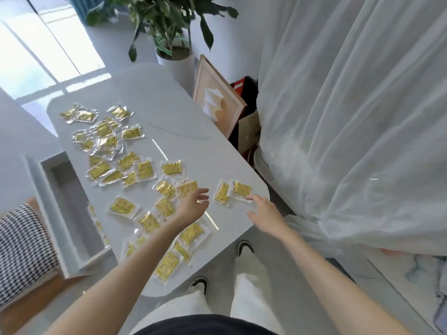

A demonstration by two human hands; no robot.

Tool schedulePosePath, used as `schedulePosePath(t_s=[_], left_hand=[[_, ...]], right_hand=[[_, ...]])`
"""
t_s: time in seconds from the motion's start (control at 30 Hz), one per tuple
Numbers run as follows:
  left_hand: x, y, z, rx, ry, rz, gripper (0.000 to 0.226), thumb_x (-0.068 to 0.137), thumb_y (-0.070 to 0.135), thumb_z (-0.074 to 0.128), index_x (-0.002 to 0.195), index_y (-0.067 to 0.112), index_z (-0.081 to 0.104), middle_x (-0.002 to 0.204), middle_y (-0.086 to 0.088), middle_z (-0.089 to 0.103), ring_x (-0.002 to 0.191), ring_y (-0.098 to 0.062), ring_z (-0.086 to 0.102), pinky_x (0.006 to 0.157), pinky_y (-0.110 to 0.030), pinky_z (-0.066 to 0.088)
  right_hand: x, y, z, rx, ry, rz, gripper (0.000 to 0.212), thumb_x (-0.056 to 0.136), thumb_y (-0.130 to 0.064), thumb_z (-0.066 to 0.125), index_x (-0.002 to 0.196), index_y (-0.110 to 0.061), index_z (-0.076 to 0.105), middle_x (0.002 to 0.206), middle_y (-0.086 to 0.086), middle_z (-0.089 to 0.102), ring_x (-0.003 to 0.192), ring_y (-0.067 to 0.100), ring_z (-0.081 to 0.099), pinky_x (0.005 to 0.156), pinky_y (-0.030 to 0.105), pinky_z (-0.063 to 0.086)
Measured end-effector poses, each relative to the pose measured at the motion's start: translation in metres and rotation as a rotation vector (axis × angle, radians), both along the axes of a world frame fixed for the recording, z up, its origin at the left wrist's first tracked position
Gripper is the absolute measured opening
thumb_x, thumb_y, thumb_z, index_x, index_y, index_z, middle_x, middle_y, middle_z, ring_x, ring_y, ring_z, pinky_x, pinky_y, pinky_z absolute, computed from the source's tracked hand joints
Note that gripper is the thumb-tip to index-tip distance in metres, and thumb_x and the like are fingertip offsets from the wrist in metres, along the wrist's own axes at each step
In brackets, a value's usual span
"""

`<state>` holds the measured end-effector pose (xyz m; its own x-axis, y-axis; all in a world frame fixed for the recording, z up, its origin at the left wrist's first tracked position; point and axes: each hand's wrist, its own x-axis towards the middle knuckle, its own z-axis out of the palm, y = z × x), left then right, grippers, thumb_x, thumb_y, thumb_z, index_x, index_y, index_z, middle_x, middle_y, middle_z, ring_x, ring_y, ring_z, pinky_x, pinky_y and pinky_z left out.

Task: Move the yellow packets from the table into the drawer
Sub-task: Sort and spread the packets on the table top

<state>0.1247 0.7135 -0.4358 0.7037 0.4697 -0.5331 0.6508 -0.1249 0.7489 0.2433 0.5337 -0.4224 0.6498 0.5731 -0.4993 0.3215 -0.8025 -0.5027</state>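
— Head view first: what carries everything?
— A white table, smooth and glossy, with rounded corners and a faint grey vein. Yellow packets lie scattered over it from the far left corner to the near edge. They are flat, squarish sachets of shiny gold foil speckled with dark dots, each sealed in a clear crinkled rim, and many overlap

— And the drawer?
— The drawer stands pulled out at the table's left edge, a white box with a grey floor. A few blurred yellow shapes lie inside, along the side nearest the table

— The hands?
— The left hand hovers over packets towards the near edge, fingers loosely spread and a little bent, with nothing in them. The right hand lies flat with fingers stretched out, its fingertips at the clear rim of a pair of packets by the right edge. I cannot tell whether they touch, and it grips nothing

— Around the table?
— A sheer white curtain hangs in soft folds on the right. A leafy plant in a round white pot stands beyond the far corner, with a wood-framed picture leaning beside it. There is a houndstooth cushion at the left
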Motion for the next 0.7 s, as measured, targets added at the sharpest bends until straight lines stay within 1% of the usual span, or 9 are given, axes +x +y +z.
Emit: schedulePosePath(t_s=[0.13,0.23,0.3,0.37,0.43,0.5,0.53,0.63,0.7], left_hand=[[0.036,-0.011,-0.02,0.005,0.035,0.147,0.041,0.092,0.008,0.049,0.132,0.015,0.051,0.122,-0.005,0.062,0.104,-0.019,0.06,0.085,-0.03,0.05],[0.055,-0.018,-0.028,-0.015,0.051,0.28,0.039,0.093,0.009,0.05,0.131,0.015,0.052,0.121,-0.007,0.063,0.105,-0.02,0.061,0.086,-0.032,0.052],[0.066,-0.022,-0.036,-0.033,0.064,0.348,0.04,0.093,0.011,0.05,0.133,0.016,0.051,0.122,-0.005,0.063,0.106,-0.019,0.06,0.087,-0.031,0.051],[0.072,-0.024,-0.044,-0.036,0.077,0.39,0.041,0.094,0.013,0.05,0.134,0.018,0.05,0.122,-0.003,0.062,0.107,-0.018,0.059,0.089,-0.032,0.05],[0.076,-0.025,-0.057,-0.058,0.094,0.461,0.039,0.095,0.014,0.049,0.134,0.019,0.049,0.124,-0.002,0.061,0.107,-0.017,0.059,0.09,-0.032,0.05],[0.078,-0.026,-0.072,-0.08,0.111,0.517,0.038,0.096,0.013,0.048,0.134,0.017,0.049,0.124,-0.002,0.06,0.106,-0.016,0.057,0.085,-0.028,0.048],[0.077,-0.027,-0.08,-0.087,0.123,0.534,0.038,0.096,0.013,0.047,0.134,0.016,0.049,0.125,-0.002,0.06,0.106,-0.015,0.057,0.083,-0.026,0.047],[0.074,-0.029,-0.115,-0.099,0.163,0.569,0.038,0.097,0.014,0.047,0.134,0.017,0.049,0.127,-0.004,0.06,0.107,-0.015,0.057,0.079,-0.024,0.046],[0.073,-0.031,-0.141,-0.106,0.2,0.575,0.038,0.097,0.016,0.046,0.135,0.018,0.049,0.127,-0.002,0.06,0.108,-0.015,0.057,0.079,-0.023,0.047]], right_hand=[[0.068,0.008,-0.031,-0.03,0.065,0.053,0.046,0.09,-0.012,0.048,0.136,-0.019,0.046,0.141,0.003,0.046,0.125,0.022,0.046,0.098,0.03,0.04],[0.106,0.017,-0.046,-0.041,0.099,0.07,0.045,0.09,-0.011,0.05,0.135,-0.016,0.047,0.138,0.005,0.048,0.124,0.022,0.047,0.095,0.028,0.039],[0.129,0.024,-0.06,-0.057,0.127,0.103,0.043,0.092,-0.012,0.05,0.135,-0.015,0.047,0.137,0.006,0.048,0.122,0.022,0.048,0.09,0.026,0.038],[0.145,0.032,-0.074,-0.072,0.15,0.11,0.043,0.092,-0.014,0.051,0.135,-0.014,0.046,0.137,0.006,0.048,0.122,0.022,0.048,0.086,0.024,0.035],[0.158,0.041,-0.096,-0.09,0.17,0.125,0.043,0.092,-0.015,0.053,0.135,-0.014,0.046,0.138,0.005,0.048,0.124,0.022,0.047,0.088,0.025,0.035],[0.167,0.049,-0.12,-0.107,0.191,0.123,0.045,0.092,-0.019,0.055,0.135,-0.016,0.045,0.138,0.005,0.048,0.125,0.022,0.047,0.092,0.028,0.037],[0.17,0.052,-0.129,-0.122,0.198,0.115,0.046,0.092,-0.02,0.055,0.136,-0.016,0.045,0.138,0.005,0.048,0.125,0.023,0.047,0.092,0.03,0.038],[0.178,0.06,-0.171,-0.175,0.212,0.119,0.047,0.091,-0.023,0.057,0.135,-0.016,0.044,0.138,0.006,0.047,0.12,0.023,0.05,0.086,0.031,0.043],[0.182,0.065,-0.203,-0.197,0.199,0.125,0.047,0.089,-0.022,0.059,0.134,-0.016,0.045,0.136,0.005,0.047,0.118,0.024,0.05,0.082,0.029,0.043]])
